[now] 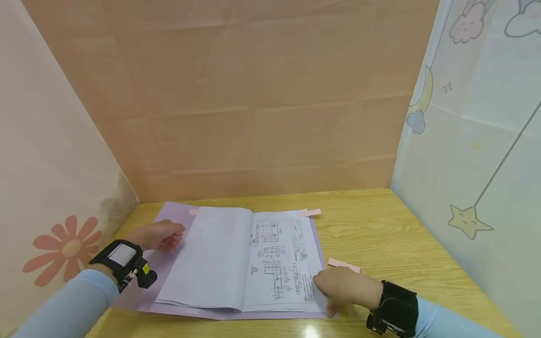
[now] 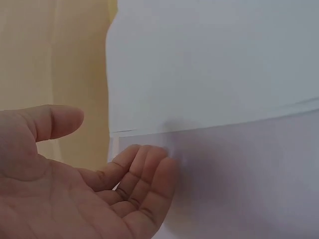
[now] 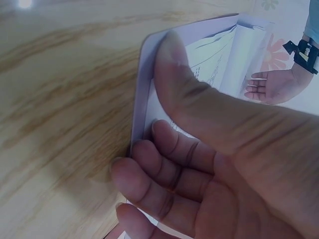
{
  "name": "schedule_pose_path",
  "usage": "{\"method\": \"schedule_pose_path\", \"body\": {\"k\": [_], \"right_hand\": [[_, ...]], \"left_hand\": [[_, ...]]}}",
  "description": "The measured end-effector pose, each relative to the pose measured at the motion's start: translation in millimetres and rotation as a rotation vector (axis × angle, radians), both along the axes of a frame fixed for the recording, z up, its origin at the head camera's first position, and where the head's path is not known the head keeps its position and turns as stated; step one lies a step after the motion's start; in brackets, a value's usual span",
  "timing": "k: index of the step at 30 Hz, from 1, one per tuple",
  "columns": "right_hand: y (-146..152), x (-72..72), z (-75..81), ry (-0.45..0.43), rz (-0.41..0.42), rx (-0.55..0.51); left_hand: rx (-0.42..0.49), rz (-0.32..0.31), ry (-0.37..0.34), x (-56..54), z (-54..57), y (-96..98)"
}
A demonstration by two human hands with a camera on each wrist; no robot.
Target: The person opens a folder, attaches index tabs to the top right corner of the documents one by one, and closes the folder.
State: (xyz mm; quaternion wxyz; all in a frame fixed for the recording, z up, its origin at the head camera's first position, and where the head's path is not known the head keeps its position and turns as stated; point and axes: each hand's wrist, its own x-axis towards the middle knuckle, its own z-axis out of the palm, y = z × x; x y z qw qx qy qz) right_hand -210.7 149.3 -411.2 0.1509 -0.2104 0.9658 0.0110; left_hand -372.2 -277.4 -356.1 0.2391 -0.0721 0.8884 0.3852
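Note:
A purple folder (image 1: pixel 148 288) of white papers lies spread on the table. Its left page (image 1: pixel 211 258) is blank, while the right page (image 1: pixel 306 281) carries technical drawings and printed text. My left hand (image 1: pixel 166 234) is over the left cover, fingers loosely bent beside the blank page's outer edge; in the left wrist view its palm and thumb show nothing held. At the folder's lower right corner is my right hand (image 1: pixel 344 286). In the right wrist view its thumb (image 3: pixel 172 74) lies along the cover's corner, and the other fingertips are right at the edge.
Pink tabs (image 1: pixel 310 213) stick out at the top of the papers, and another pink strip (image 1: pixel 343 265) is beside my right hand. Wooden table (image 1: pixel 367 225) extends to the right. A brown sheet (image 1: pixel 253 94) stands behind, with patterned sheets at both sides.

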Motion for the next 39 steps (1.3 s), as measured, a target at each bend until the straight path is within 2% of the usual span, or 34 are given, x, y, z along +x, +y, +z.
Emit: {"method": "schedule_pose_path", "body": {"k": [6,10,15,21,31,39], "right_hand": [[1,-0.8,-1.1,-0.008,-0.003,-0.003],[1,-0.3,-1.9,-0.009,-0.006,-0.001],[2,0.8,-2.5,-0.007,0.001,-0.007],[2,2.1,-2.7,-0.001,0.011,-0.016],[2,0.3,-3.6,-0.007,-0.005,-0.007],[2,0.9,-3.9,-0.001,0.006,-0.003]], "left_hand": [[-0.007,0.04,-0.016,2.5,-15.8,0.2],[-0.011,0.044,-0.024,5.7,-25.6,4.0],[-0.005,0.045,-0.023,9.1,-32.7,8.5],[0.007,0.05,-0.036,7.7,-42.2,9.6],[0.03,0.057,-0.052,5.7,-47.7,18.2],[0.088,-0.025,-0.058,6.6,-51.5,35.1]]}}
